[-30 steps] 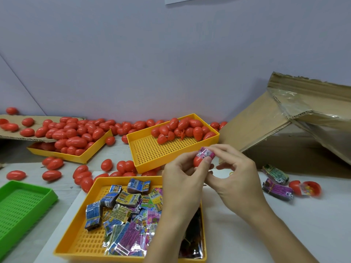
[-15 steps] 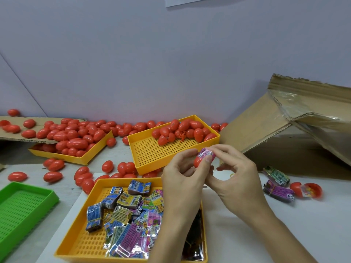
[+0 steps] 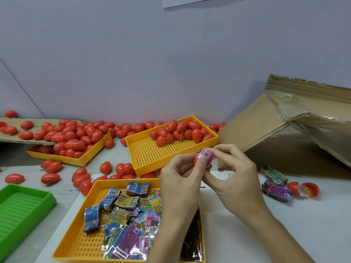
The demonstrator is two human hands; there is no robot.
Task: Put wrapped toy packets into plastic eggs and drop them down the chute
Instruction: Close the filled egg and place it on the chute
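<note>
- At the far left of the tabletop sits an empty green tray, with loose red eggs scattered beyond it.
- Behind, a yellow tray heaped with eggs leans under a cardboard sheet.
- Nearer the person, the packet tray holds a pile of wrapped packets; the egg tray behind it keeps its eggs at the far end.
- The left hand rises over the packet tray, its grip closed on a red egg half, thumb pressed on the pink packet.
- The packet sits in the half's mouth, part of it standing proud and tilted up to the right, between both sets of fingertips.
- The right hand pinches the packet's right end from above, so its grip is clenched on the packet; it looks the better placed to push the packet down and leftward into the half.
- Whether the egg's other half hangs below is hidden by the fingers.
- Further right lie two spare packets and an open egg.
- At the far right, the cardboard chute slopes up, well apart from the hands.
</note>
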